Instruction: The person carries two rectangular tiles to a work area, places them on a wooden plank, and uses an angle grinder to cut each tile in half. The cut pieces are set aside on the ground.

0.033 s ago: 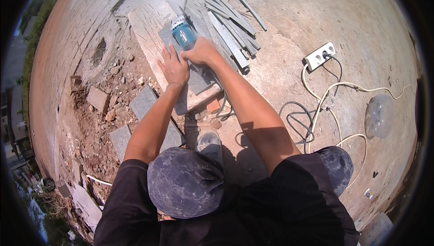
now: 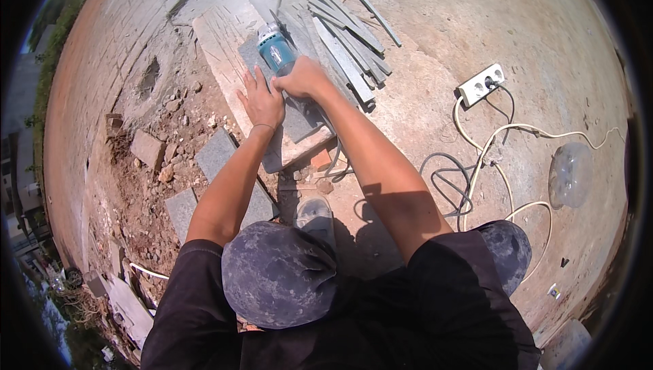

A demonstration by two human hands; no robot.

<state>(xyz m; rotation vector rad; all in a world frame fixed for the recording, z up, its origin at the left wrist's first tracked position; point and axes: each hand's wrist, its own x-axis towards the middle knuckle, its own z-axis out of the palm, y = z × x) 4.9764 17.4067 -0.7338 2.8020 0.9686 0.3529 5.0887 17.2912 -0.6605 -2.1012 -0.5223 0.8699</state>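
My right hand [image 2: 304,79] is wrapped round the rear of a teal angle grinder [image 2: 276,53], whose disc end points away from me. Fingers spread, my left hand [image 2: 261,103] lies flat on a grey stone tile [image 2: 299,117], close beside the grinder. The tile rests on a thicker pale slab [image 2: 306,144]. A thin disc edge shows at the far end of the grinder; its contact with the tile is hard to make out. The grinder's cord runs down past my right wrist.
Several cut grey stone strips [image 2: 350,47] lie right of the slab. A white power strip [image 2: 481,84] with a plug and tangled cables [image 2: 486,156] is at right. Grey tiles [image 2: 221,156] and rubble [image 2: 166,152] lie at left. My shoe [image 2: 315,212] stands near the slab.
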